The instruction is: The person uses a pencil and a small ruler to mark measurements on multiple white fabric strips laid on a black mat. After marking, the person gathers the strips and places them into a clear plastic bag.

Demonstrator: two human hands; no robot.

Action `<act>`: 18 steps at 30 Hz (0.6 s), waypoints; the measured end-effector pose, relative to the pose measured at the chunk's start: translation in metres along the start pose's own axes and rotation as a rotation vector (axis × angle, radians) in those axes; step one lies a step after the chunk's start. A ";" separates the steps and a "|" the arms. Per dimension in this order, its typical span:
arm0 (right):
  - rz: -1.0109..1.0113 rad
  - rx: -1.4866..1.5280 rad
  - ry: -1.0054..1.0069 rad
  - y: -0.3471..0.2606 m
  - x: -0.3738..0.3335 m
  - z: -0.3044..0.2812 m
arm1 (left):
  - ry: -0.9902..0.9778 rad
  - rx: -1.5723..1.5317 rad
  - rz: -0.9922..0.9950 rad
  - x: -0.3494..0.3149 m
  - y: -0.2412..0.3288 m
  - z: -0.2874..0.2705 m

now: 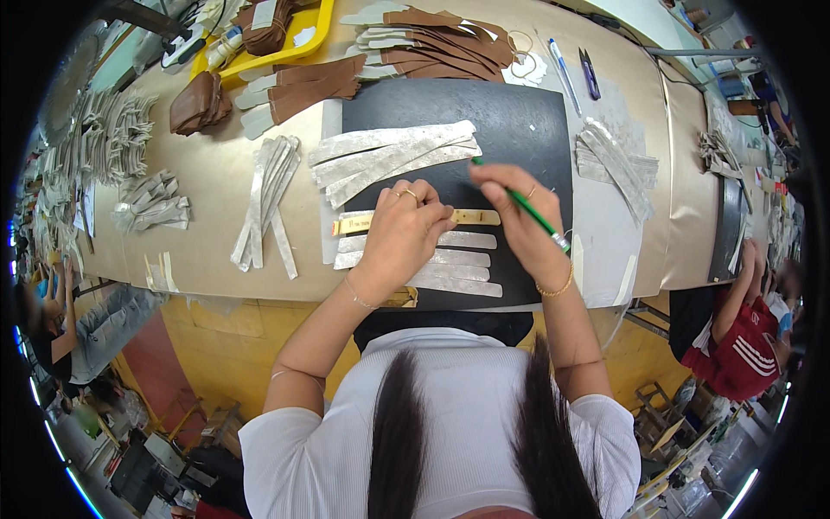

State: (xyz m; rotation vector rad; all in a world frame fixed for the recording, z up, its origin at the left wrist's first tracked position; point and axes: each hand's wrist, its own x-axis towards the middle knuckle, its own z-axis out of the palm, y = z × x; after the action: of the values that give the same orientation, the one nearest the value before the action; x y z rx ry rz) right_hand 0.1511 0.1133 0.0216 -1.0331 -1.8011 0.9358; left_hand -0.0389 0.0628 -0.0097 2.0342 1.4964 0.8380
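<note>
Left hand (pixel 399 232): set on a narrow yellowish strip (pixel 353 224) with small markings, fingertips bunched near its middle; whether the grip pinches or only presses, cannot tell.

Right hand (pixel 526 238): grip closed around a green pencil (pixel 529 209), slanted, its metal-banded end toward the wrist; the strip's right end lies just beside this hand.

Yellowish strip: lying crosswise on a black mat (pixel 527 112), partly covered by the left hand.

Silver-grey strips (pixel 462 259): several, one below another, on the mat nearer the person.

Fanned grey bundle (pixel 389 156): on the mat, beyond the yellowish strip.

Grey pile (pixel 268 201): left of the mat, on the gold-toned surface (pixel 203 259).

Crossed grey pile (pixel 616 171): right of the mat.

Brown pieces (pixel 450 48): overlapping, beyond the mat.

Yellow tray (pixel 323 30): far left.

White-and-blue pen (pixel 565 76) and dark snips (pixel 590 74): far right, side by side.
</note>
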 end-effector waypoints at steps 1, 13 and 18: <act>0.111 -0.096 -0.061 -0.002 0.007 -0.008 | -0.007 -0.001 -0.007 -0.001 0.001 0.000; -0.063 -0.654 -0.260 0.046 0.062 0.006 | -0.111 -0.012 0.003 -0.017 0.001 -0.009; -0.117 -0.463 -0.245 0.031 0.059 0.006 | -0.083 -0.101 -0.058 -0.022 0.004 -0.019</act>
State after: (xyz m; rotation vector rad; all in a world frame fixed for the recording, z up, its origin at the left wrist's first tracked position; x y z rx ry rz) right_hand 0.1362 0.1775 0.0100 -1.1102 -2.3270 0.6041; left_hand -0.0547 0.0406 0.0024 1.9192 1.4318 0.7802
